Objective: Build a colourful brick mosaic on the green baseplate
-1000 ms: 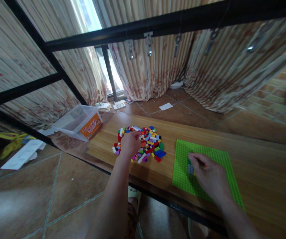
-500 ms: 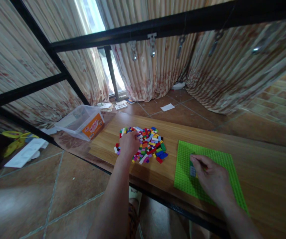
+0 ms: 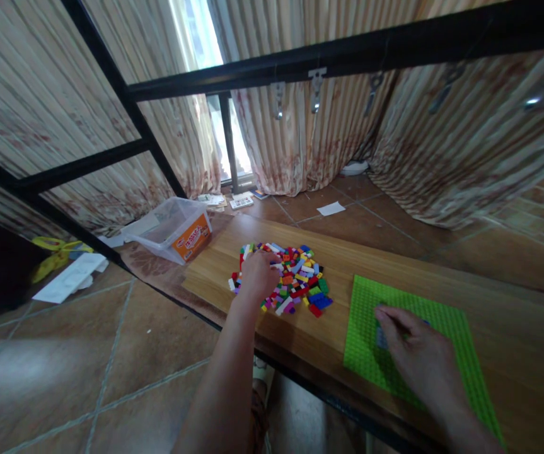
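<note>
My left hand reaches into the near left part of a heap of small coloured building bricks. Its fingers are curled inward; whatever they pinch, if anything, cannot be made out. On the right, a green studded baseplate lies on the wooden tabletop. My right hand rests over the baseplate's middle, thumb and fingers drawn together. Beside its fingertips shows a grey-blue brick on the plate, partly covered by the hand. A bit of blue peeks out behind the knuckles. What the right fingertips grip is hidden.
A clear plastic tub with an orange label stands at the table's left end. A black metal bar with hanging clips crosses above the far side. Papers lie on the tiled floor near the curtains.
The whole view has shifted, so table and hands appear farther right. My left hand stays at the brick heap. My right hand stays over the baseplate; the green brick by its fingertips no longer shows clearly.
</note>
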The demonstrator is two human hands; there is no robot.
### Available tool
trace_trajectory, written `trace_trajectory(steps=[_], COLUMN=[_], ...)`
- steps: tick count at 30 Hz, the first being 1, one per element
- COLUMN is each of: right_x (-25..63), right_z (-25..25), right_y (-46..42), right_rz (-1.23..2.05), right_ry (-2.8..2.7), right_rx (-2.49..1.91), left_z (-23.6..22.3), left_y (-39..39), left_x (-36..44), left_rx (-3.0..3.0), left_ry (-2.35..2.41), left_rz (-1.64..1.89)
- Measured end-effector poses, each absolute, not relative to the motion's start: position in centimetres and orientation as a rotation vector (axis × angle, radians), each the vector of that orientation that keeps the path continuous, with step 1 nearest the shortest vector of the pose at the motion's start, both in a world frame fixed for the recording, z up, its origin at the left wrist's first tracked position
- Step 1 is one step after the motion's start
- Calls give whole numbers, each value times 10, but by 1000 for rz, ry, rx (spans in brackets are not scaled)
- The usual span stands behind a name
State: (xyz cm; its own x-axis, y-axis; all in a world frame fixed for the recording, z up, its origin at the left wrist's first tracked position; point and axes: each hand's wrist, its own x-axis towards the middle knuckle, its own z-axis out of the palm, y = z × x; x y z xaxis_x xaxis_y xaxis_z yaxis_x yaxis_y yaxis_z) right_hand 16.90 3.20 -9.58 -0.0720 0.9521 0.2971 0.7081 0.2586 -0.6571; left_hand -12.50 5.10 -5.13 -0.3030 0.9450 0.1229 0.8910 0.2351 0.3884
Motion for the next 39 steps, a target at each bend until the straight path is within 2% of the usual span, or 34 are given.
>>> trace_trajectory(steps=[4,15,28,39], right_x=[167,167,166,167], right_z=[-95,-91,-92,-95], right_y=[32,31,30,31], right_rz=[443,447,441,427], right_ry=[-1843,-1855,-1873,-1894], right_rx=[-1514,-1482,-1486,-1456], left_z=[-50,-47,-51,-49], left_y=[46,41,48,46], left_x=[-122,-105,-122,-129], left_rx=[1902,1957,1809,1768], left_ry=[2213,2286,2353,2326], left_rz=[552,343,467,422])
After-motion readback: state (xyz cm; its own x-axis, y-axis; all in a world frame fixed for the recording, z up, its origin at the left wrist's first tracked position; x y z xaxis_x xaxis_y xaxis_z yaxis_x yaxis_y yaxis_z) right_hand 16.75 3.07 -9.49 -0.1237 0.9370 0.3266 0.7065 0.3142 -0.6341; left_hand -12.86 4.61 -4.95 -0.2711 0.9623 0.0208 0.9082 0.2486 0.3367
